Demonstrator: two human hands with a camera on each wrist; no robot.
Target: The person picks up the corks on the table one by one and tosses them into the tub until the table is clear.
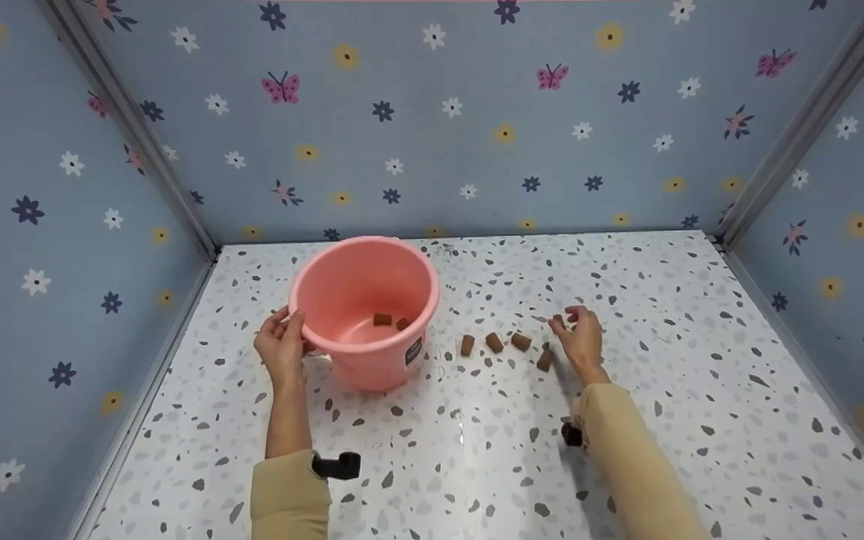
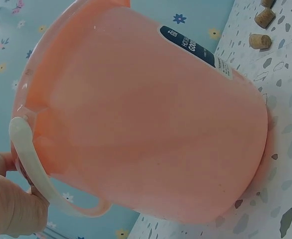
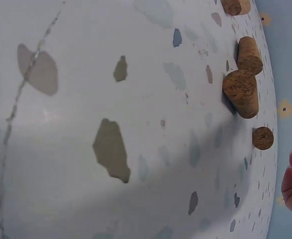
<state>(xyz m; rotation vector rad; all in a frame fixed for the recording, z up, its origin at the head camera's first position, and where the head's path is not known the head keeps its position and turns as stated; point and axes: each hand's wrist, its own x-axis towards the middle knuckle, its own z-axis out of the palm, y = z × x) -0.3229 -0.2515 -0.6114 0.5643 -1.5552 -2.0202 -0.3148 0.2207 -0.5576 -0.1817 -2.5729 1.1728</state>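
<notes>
A pink bucket (image 1: 372,367) stands left of the middle, and two brown corks (image 1: 382,319) show on its inner floor. My left hand (image 1: 283,346) grips the bucket's rim on the left side, close to the white handle (image 2: 32,164) seen in the left wrist view. Several corks (image 1: 493,343) lie in a loose row right of the bucket. At the right end of that row, my right hand (image 1: 582,341) has its thumb and fingers spread about one cork (image 1: 559,322). In the right wrist view, this hand's loosely bent fingers appear apart from the nearest cork (image 3: 262,138).
White speckled tabletop (image 1: 417,465) lies under everything. Blue flowered panels (image 1: 432,135) rise at the back and both sides, with grey metal posts (image 1: 139,127) at the corners. A dark label (image 2: 191,47) is on the bucket's side.
</notes>
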